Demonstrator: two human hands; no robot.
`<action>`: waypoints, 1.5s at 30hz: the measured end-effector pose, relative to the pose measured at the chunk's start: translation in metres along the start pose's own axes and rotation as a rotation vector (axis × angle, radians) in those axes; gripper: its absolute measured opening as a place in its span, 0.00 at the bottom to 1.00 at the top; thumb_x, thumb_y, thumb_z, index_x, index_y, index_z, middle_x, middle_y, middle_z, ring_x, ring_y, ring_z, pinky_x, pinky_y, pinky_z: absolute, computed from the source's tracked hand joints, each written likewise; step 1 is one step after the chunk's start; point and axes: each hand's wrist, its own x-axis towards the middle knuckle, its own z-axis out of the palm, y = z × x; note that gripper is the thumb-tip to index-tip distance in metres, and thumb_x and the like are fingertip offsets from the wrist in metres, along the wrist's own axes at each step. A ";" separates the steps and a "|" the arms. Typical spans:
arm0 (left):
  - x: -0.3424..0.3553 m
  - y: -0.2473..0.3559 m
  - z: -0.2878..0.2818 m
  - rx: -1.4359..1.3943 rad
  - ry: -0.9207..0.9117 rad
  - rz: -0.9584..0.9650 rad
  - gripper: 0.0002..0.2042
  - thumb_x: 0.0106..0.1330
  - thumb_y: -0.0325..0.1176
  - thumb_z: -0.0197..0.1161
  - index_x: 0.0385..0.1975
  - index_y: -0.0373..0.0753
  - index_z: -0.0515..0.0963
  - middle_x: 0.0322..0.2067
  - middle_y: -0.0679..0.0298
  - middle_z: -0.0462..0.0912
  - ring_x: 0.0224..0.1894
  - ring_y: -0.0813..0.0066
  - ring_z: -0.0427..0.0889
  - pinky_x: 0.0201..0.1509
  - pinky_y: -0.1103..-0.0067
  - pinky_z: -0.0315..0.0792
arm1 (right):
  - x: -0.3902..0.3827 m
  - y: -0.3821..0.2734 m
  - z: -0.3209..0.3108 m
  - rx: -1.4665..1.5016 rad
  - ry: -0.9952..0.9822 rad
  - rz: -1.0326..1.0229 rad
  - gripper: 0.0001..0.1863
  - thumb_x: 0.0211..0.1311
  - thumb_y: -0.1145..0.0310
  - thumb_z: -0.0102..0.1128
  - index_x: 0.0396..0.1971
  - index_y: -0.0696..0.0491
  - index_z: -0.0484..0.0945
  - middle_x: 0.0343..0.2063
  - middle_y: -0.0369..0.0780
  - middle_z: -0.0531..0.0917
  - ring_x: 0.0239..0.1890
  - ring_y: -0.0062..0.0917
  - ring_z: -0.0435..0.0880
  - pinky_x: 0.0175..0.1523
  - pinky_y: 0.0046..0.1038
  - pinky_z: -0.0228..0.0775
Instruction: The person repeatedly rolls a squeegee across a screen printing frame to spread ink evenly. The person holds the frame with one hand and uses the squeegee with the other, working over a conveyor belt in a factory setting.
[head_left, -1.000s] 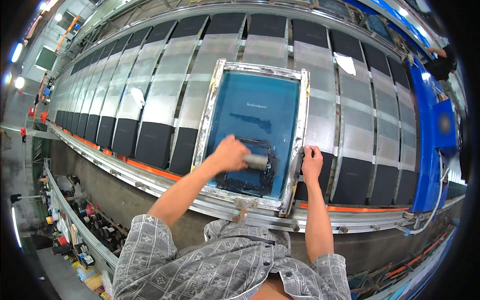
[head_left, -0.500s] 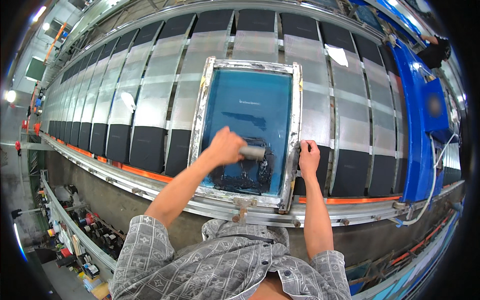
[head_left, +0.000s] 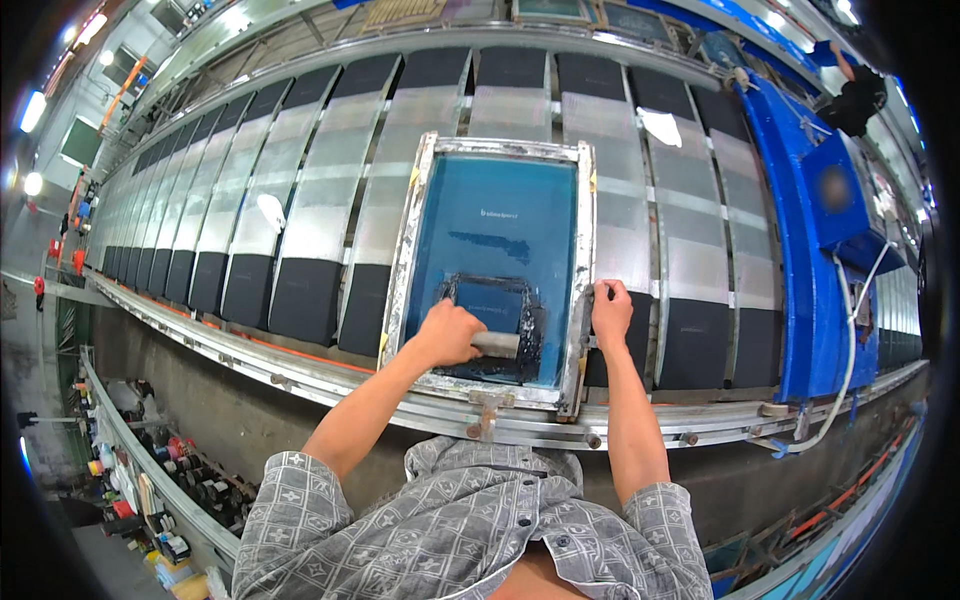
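A screen-printing frame [head_left: 588, 220] with pale, ink-stained bars and a blue mesh [head_left: 490, 185] lies over the padded boards in front of me. My left hand [head_left: 449, 334] is closed around the grey handle of a squeegee [head_left: 497, 344], held on the near half of the mesh. Dark wet ink [head_left: 533, 335] surrounds the squeegee in a rough square. At the frame's right bar, my right hand [head_left: 611, 312] is closed, thumb and fingers pinched on its outer edge. The squeegee's blade cannot be made out.
Long boards [head_left: 330, 200] carrying dark fabric pieces [head_left: 304, 300] run away to both sides. A metal rail [head_left: 340, 385] passes along the near edge. White scraps [head_left: 660, 127] lie on two boards. At right stands a blue machine [head_left: 800, 250] with a white hose; another person [head_left: 853, 103] is beyond it.
My left hand has drawn the squeegee nearer to me across the mesh, leaving less ink in the middle of the dark patch. My right hand stays at the frame's edge. The view has shifted slightly.
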 end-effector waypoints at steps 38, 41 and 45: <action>-0.189 0.014 -0.041 -1.608 0.861 -0.397 0.35 0.56 0.60 0.68 0.53 0.35 0.77 0.46 0.63 0.81 0.48 0.76 0.77 0.52 0.76 0.70 | -0.164 -0.159 -0.177 0.473 0.027 -0.329 0.15 0.63 0.59 0.61 0.39 0.57 0.78 0.27 0.39 0.78 0.28 0.23 0.70 0.33 0.28 0.67; -0.257 0.029 -0.024 -1.590 0.893 -0.453 0.35 0.55 0.58 0.69 0.54 0.35 0.75 0.47 0.63 0.80 0.49 0.76 0.77 0.54 0.76 0.70 | -0.223 -0.133 -0.163 0.468 0.097 -0.367 0.14 0.64 0.60 0.61 0.39 0.56 0.78 0.25 0.38 0.77 0.26 0.22 0.71 0.29 0.27 0.66; -0.360 0.029 0.048 -1.573 0.939 -0.501 0.33 0.56 0.56 0.70 0.55 0.37 0.74 0.47 0.64 0.80 0.50 0.76 0.77 0.54 0.76 0.70 | -0.273 -0.043 -0.101 0.460 0.163 -0.570 0.11 0.61 0.60 0.63 0.36 0.53 0.80 0.23 0.39 0.79 0.25 0.20 0.73 0.30 0.28 0.68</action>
